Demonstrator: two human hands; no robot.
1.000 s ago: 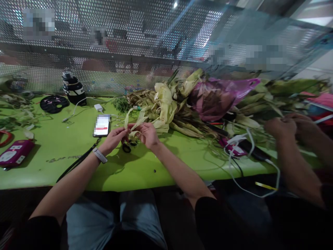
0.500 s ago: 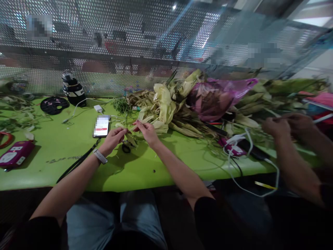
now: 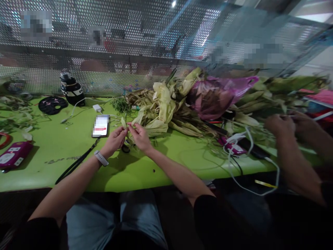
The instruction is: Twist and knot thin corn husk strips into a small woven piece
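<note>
Over the green table, my left hand [image 3: 116, 140] and my right hand [image 3: 140, 137] meet, fingertips almost touching. Both are closed in a pinch on a small pale-green strip of corn husk [image 3: 123, 122], whose tip rises above the fingers. Part of the strip is hidden by my hands. Just below them lies a dark looped object [image 3: 126, 148], perhaps a scissors handle, mostly covered. A heap of dry corn husks [image 3: 163, 107] lies behind my right hand, with thin green strands [image 3: 121, 104] at its left end.
A phone [image 3: 100, 126] with a black strap lies left of my hands. Behind stand a black bottle [image 3: 73, 91] and a mesh panel. A magenta device [image 3: 15, 156] sits far left. Right are a pink plastic bag [image 3: 212, 99], white cables [image 3: 251, 139] and another person's hands [image 3: 283, 126].
My right hand has moved left and slightly down, up against my left hand. The pale husk strip now stands up between the fingertips.
</note>
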